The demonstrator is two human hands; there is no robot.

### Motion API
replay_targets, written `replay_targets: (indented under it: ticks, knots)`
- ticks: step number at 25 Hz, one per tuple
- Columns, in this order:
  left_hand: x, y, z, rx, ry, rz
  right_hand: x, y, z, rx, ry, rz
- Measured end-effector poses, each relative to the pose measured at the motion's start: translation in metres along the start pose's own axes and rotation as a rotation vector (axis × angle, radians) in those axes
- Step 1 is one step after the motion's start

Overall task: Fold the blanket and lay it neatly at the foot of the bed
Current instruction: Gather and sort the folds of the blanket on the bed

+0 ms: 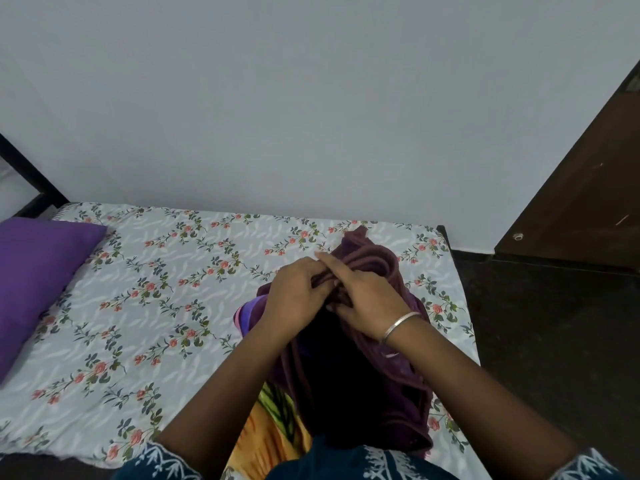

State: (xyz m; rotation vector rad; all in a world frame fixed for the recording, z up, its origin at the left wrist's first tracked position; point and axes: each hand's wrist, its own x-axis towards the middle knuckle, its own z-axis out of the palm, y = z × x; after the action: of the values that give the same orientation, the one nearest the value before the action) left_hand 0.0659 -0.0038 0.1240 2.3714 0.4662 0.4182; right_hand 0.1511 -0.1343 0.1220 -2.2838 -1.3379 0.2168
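Both hands met over the bunched maroon blanket [374, 341] near the bed's [156, 306] right edge: the left hand [294, 299] pinched its folds, and the right hand [363, 296] gripped them, forefinger extended. Open floral sheet stretched leftward to a purple pillow [38, 271].

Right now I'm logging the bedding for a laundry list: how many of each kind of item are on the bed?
Blankets: 1, the maroon blanket, bunched and gripped by the left hand and right hand.
Pillows: 1, the purple pillow.
Sheets: 1, the floral sheet.
Total: 3
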Motion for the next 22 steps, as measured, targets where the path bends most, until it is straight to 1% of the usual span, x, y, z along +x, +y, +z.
replay_targets:
  ticks: [1,3,4,6,8,10,13,14,15,17,20,22]
  knots:
    - [-0.001,0.002,0.000,-0.008,0.002,0.032,0.003,-0.001,0.001,-0.018,-0.005,0.018]
    - [-0.008,0.004,0.001,-0.081,0.037,0.059,0.010,-0.001,0.000,0.004,0.056,0.086]
    - [-0.012,0.003,0.002,-0.066,0.053,0.079,0.011,-0.001,0.000,0.022,0.089,0.102]
    - [-0.019,-0.006,0.009,0.102,0.075,0.131,0.013,0.001,-0.001,0.060,0.117,0.130]
    - [-0.024,-0.018,0.012,0.278,0.061,0.090,0.014,0.003,-0.001,0.095,0.149,0.183]
    - [-0.029,-0.032,0.014,0.371,0.047,0.034,0.014,0.011,-0.002,0.123,0.181,0.264]
    - [-0.044,-0.049,0.014,0.473,0.024,0.109,0.015,0.031,-0.009,0.151,0.208,0.379]
    - [-0.050,-0.054,0.015,0.484,-0.004,0.099,0.016,0.039,-0.011,0.156,0.220,0.410]
    - [-0.056,-0.060,0.015,0.475,-0.034,0.045,0.016,0.046,-0.013,0.162,0.232,0.435]
    - [-0.064,-0.073,0.016,0.420,-0.060,-0.132,0.017,0.058,-0.016,0.161,0.248,0.460]
    - [-0.071,-0.088,0.021,0.335,-0.031,-0.330,0.016,0.067,-0.015,0.168,0.269,0.482]
    - [-0.074,-0.096,0.027,0.290,-0.030,-0.456,0.016,0.067,-0.014,0.196,0.322,0.497]
